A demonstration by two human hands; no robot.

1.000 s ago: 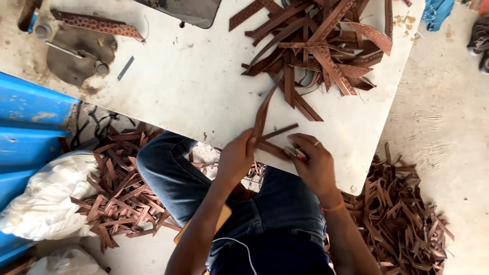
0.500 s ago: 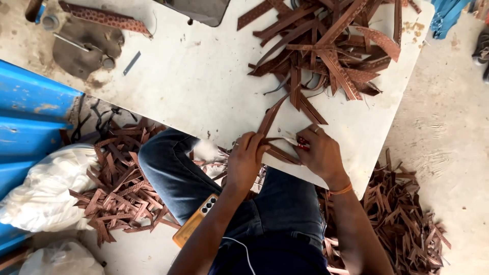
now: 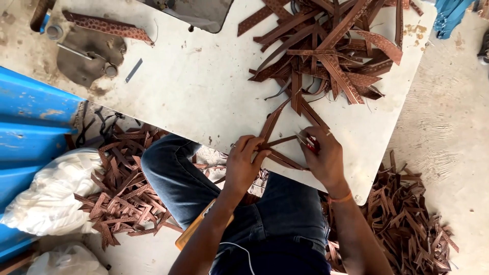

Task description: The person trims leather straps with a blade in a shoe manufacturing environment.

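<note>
My left hand [image 3: 243, 164] pinches the ends of brown leather strips [image 3: 279, 141] at the near edge of the white table [image 3: 204, 91]. My right hand [image 3: 322, 155] grips a small red-handled cutting tool [image 3: 309, 144] whose tip meets the same strips. One long strip runs from my hands up toward a big tangled pile of brown strips [image 3: 331, 51] at the far right of the table. My legs in blue jeans lie under the table edge.
Heaps of brown offcuts lie on the floor at the left [image 3: 125, 196] and right [image 3: 407, 224]. A white sack [image 3: 48, 196] and a blue panel [image 3: 30, 117] stand at the left. A patterned strip [image 3: 107, 26] and grey leather pieces [image 3: 84, 58] lie at the table's far left.
Both hands stay on the strips at the table edge and have shifted slightly. The right hand's tool has come against the strips. The camera view has drifted a little.
</note>
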